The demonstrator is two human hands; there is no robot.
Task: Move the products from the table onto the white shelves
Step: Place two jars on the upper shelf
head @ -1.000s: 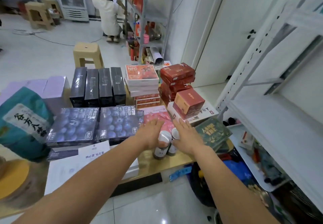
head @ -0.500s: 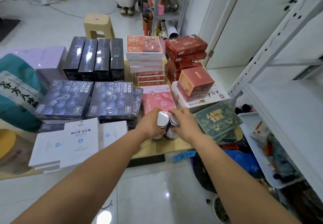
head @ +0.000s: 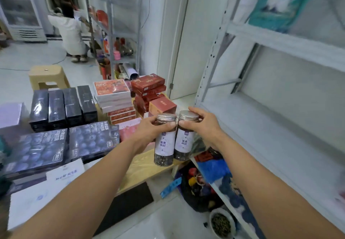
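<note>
1. Your left hand (head: 149, 132) grips the left jar (head: 165, 144) just under its metal lid, with the fingers curled round it.
2. Your right hand (head: 204, 127) grips the right jar (head: 183, 142) the same way, fingers wrapped round the top.
3. You hold both jars in the air, nearly upright and touching side by side. They are over the front right corner of the tabletop (head: 141, 166), beside the white shelves (head: 270, 130).
4. On the tabletop, blueberry boxes (head: 37, 151) lie toward the front left, black boxes (head: 63, 106) stand behind them, and red boxes (head: 149, 85) are stacked at the far right corner.
</note>
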